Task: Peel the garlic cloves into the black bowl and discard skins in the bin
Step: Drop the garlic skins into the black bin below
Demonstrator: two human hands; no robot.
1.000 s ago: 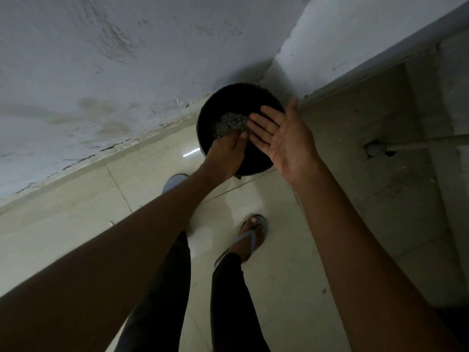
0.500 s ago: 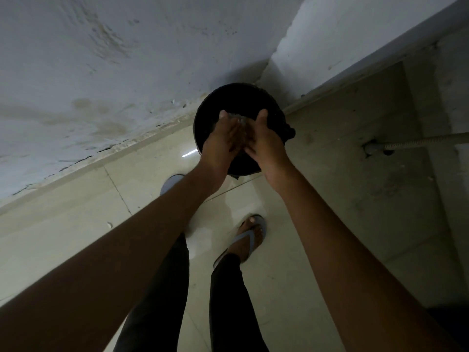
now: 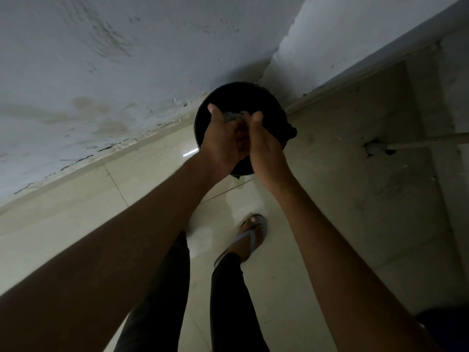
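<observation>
2 hands, left hand and right hand, press palms together over the bin; loosened skins could scatter onto the floor.

Both arms extended; left hand and right hand palm-to-palm, fingers straight, thumbs up.

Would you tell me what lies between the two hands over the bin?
In the head view, a small greyish clump, likely garlic skins, sits between the left hand and right hand, above the bin.

Bin cornered — walls behind.
</observation>
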